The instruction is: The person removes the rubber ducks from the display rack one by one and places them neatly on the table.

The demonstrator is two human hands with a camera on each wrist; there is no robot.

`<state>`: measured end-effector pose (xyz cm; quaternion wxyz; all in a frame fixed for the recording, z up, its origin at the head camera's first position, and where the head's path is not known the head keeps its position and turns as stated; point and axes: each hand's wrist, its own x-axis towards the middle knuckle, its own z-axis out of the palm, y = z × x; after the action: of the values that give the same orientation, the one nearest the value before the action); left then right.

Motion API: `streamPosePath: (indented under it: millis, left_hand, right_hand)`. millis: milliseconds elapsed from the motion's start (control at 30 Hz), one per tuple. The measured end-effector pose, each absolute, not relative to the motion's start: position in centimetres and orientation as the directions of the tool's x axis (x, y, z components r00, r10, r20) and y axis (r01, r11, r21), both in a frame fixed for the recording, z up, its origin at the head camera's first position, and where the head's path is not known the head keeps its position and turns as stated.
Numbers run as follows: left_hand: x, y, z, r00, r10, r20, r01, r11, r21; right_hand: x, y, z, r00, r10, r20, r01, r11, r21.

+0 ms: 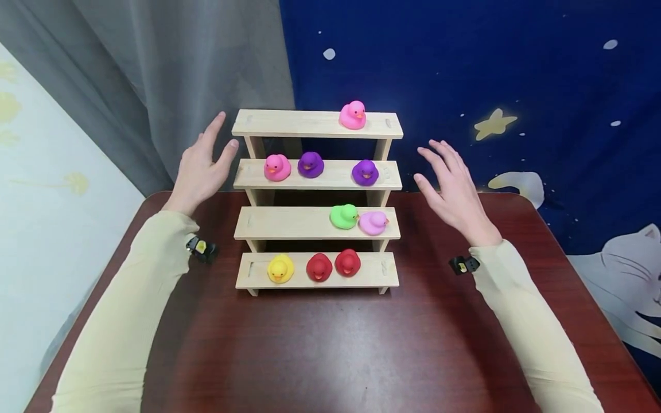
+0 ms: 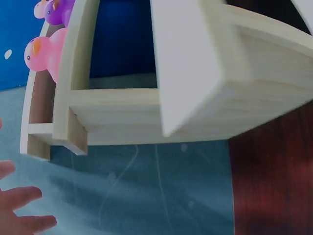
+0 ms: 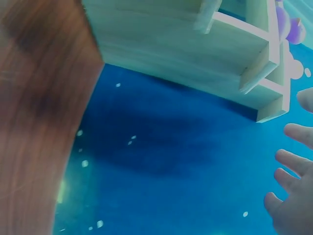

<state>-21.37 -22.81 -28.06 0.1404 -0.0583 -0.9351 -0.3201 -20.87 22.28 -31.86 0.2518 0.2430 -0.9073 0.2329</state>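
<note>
A four-tier wooden stand [image 1: 289, 223] holds several rubber ducks. One pink duck [image 1: 353, 116] sits on the top tier, toward the right. Below it stand another pink duck [image 1: 277, 168] and two purple ducks, one mid-tier [image 1: 311, 165] and one farther right [image 1: 365, 173]. The third tier carries a green duck [image 1: 343, 217] and a light purple duck [image 1: 373, 223]. On the lowest are a yellow duck [image 1: 280, 269] and two red ducks [image 1: 319, 268]. My left hand [image 1: 198, 172] hovers left of the stand, fingers extended and holding nothing. My right hand [image 1: 454, 189] hovers to the right, likewise holding nothing.
The stand is on a dark red-brown table [image 1: 320, 350]. Behind hang a grey curtain [image 1: 206, 57] and a blue cloth [image 1: 465, 63] with stars and a cat. Small black cameras are strapped at both wrists.
</note>
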Motion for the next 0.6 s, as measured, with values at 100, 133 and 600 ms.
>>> streamPosePath:
  millis: [100, 133, 600]
  left_hand:
    - [-22.3, -22.1, -27.6, -0.955, 0.008, 0.298, 0.196, 0.771, 0.606]
    - [-22.7, -21.8, -27.5, -0.956, 0.008, 0.294, 0.195, 0.765, 0.613]
    - [-24.2, -19.4, -29.1, -0.956, -0.109, 0.274, 0.143, 0.639, 0.756]
  right_hand:
    - [-21.1, 21.5, -31.1, -0.753, -0.327, 0.571, -0.566, 0.764, -0.308]
    - [-21.3, 21.3, -30.8, -0.752, -0.329, 0.571, -0.568, 0.763, -0.308]
    - [-22.6, 18.9, -27.8, -0.767, -0.371, 0.523, -0.592, 0.725, -0.352]
